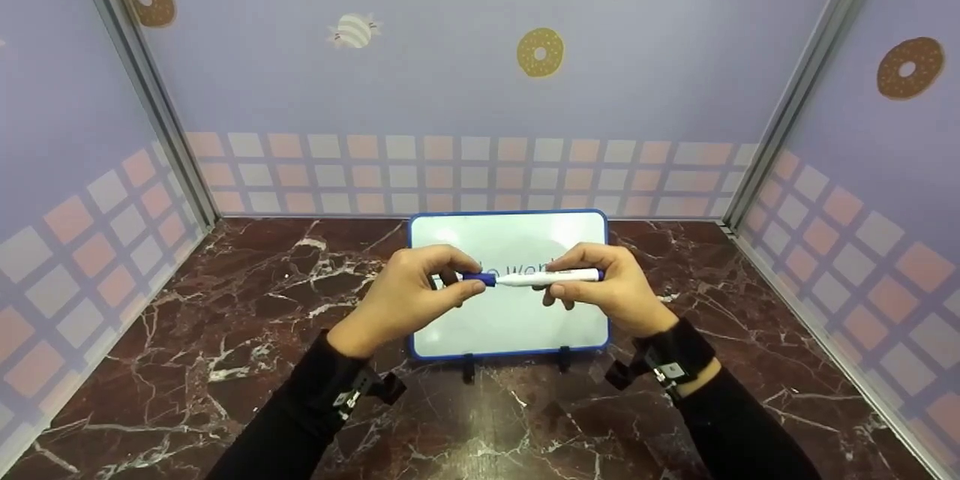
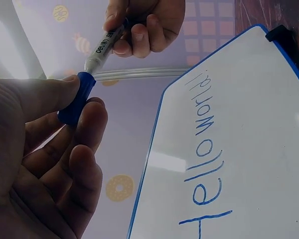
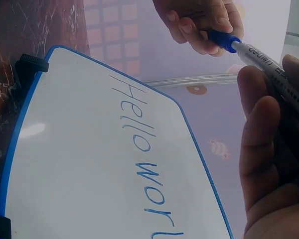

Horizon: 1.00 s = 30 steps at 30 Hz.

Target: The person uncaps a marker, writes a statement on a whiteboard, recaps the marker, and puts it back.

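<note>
My left hand point(image 1: 416, 289) pinches a blue marker cap point(image 1: 480, 279) between thumb and fingers. A white whiteboard marker point(image 1: 525, 279) lies level in my right hand point(image 1: 611, 289), its tip end pointing left at the cap. In the right wrist view the marker's narrow neck point(image 3: 236, 46) meets the mouth of the cap point(image 3: 223, 41); how far it sits inside is hidden. Behind both hands stands a whiteboard point(image 1: 510, 330) with a blue frame. Blue handwriting point(image 2: 204, 149) on it reads "Hello world", partly covered by the hands in the head view.
Black feet point(image 1: 469, 367) hold up the whiteboard's lower edge on a dark red marbled tabletop point(image 1: 247, 345). Lilac wall panels point(image 1: 450, 82) with pink and white checks and doughnut pictures enclose the back and both sides. Metal posts point(image 1: 810, 82) mark the corners.
</note>
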Available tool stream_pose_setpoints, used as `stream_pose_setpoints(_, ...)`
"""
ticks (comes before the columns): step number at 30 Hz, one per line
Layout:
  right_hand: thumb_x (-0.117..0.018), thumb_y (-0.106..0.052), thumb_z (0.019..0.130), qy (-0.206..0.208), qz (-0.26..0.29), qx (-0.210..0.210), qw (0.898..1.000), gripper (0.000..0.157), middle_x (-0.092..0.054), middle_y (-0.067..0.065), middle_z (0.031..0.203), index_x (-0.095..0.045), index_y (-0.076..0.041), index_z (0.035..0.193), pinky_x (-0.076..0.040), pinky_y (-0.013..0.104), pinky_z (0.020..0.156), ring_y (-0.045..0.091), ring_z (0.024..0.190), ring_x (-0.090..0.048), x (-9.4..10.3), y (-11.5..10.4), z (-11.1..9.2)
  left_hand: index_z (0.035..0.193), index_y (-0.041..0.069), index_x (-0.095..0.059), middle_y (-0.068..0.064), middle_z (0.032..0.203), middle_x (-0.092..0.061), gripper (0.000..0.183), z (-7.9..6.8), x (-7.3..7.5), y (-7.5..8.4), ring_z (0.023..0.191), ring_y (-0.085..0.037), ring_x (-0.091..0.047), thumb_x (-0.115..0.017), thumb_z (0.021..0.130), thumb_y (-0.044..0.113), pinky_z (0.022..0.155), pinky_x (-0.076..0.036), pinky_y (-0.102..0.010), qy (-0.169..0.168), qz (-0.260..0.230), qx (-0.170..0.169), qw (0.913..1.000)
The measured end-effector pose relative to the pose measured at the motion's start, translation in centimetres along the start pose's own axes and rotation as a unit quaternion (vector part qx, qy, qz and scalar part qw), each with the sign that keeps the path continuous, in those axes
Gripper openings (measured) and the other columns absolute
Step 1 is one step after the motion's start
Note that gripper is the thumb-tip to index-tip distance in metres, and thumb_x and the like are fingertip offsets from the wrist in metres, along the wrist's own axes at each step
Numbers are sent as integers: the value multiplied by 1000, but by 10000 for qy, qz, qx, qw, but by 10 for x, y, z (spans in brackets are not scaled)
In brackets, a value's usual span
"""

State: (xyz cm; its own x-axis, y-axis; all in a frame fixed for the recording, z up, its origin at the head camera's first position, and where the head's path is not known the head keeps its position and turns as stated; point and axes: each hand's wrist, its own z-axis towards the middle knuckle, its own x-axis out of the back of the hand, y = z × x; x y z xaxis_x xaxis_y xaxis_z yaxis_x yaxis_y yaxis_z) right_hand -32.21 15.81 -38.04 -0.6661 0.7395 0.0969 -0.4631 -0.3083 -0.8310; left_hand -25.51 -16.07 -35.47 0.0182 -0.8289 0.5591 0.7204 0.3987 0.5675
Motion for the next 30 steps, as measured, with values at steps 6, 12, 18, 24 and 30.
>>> stream_pose_setpoints(6, -74, 15, 97, -65, -42, 17, 10000, 23, -80, 29, 101, -66, 24, 116, -63, 25, 68, 26, 86, -82, -3, -1, 0, 111, 12, -83, 7, 96, -79, 13, -1, -4, 3, 68, -10, -70, -87, 101, 19, 52, -54, -26, -81, 9, -90, 9999)
stream_pose_setpoints(12, -74, 15, 97, -92, -49, 40, 9999, 22, -78, 34, 102, -66, 24, 116, -63, 25, 68, 26, 87, -82, -7, -5, 0, 113, 11, -83, 2, 90, -81, 13, 0, -7, 7, 67, -15, -74, -85, 103, 19, 50, -51, -25, -26, -241, -130, 9996)
stream_pose_setpoints(18, -75, 12, 99, -35, -326, 291, 9990, 22, -82, 24, 98, -68, 22, 117, -62, 25, 68, 21, 84, -80, -12, -11, -1, 112, 12, -83, 4, 90, -79, 11, 0, -7, 12, 68, -15, -72, -84, 103, 18, 54, -57, -31, 163, -371, -382, 9984)
stream_pose_setpoints(24, -74, 14, 99, 101, -581, 608, 9964, 20, -80, 25, 92, -69, 19, 118, -61, 25, 70, 17, 78, -77, -16, -15, -1, 112, 13, -83, 9, 95, -78, 11, 0, -10, 15, 75, -11, -69, -85, 102, 17, 58, -59, -29, 439, -174, -643, 9968)
stream_pose_setpoints(30, -74, 13, 99, 199, -583, 644, 9960, 20, -80, 25, 91, -70, 19, 118, -61, 25, 68, 17, 78, -77, -19, -18, 0, 112, 13, -82, 8, 101, -79, 12, 0, -13, 17, 79, -12, -68, -87, 100, 15, 61, -60, -28, 711, -38, -908, 9933)
